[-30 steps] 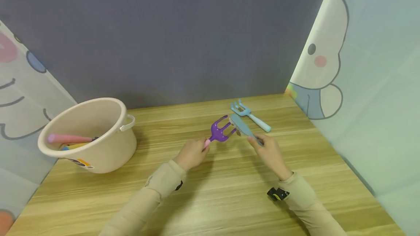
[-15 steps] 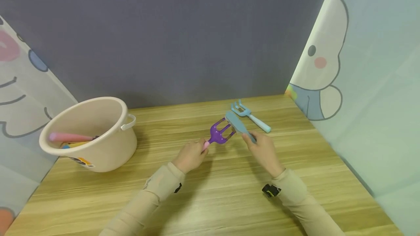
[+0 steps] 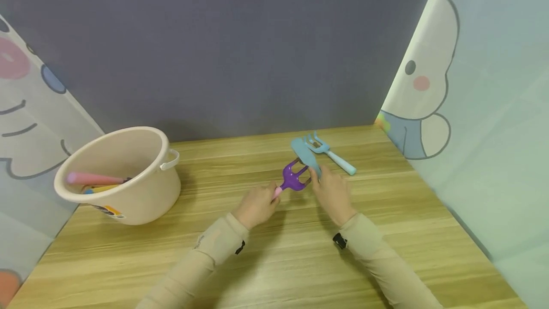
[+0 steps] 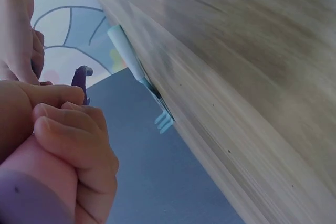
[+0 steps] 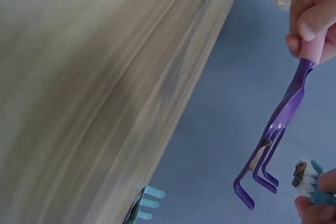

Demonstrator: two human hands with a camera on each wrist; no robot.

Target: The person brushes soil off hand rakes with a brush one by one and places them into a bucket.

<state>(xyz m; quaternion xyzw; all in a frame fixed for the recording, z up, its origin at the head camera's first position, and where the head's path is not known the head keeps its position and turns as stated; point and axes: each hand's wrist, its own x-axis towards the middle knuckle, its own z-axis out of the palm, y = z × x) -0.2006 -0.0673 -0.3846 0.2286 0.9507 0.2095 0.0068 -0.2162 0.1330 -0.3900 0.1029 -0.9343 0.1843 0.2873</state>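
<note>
My left hand [image 3: 257, 205] grips the pink handle of a purple hand rake [image 3: 293, 179], its tines pointing right, above the table. My right hand [image 3: 333, 197] holds a blue scrubbing brush [image 3: 303, 152] by its handle, and the brush head overlaps the tines from above. In the right wrist view, white bristles [image 5: 305, 184] carry a brown clump, and a brownish patch shows on the rake near its tines; brush and tines look slightly apart there. Just behind the brush, a light blue hand rake [image 3: 340, 161] lies on the table, with something brown between its tines.
A cream bucket [image 3: 150, 199] with a white handle stands on the wooden table [image 3: 274, 271] at the left. Inside it lie a pink-handled tool [image 3: 96, 179] and a yellow one [image 3: 106, 188]. A dark panel [image 3: 257, 51] closes off the back, with printed cloth at both sides.
My right hand has moved left, bringing the brush from beside the purple rake's tines to over them. The left hand and its rake have shifted slightly right in the latest half second.
</note>
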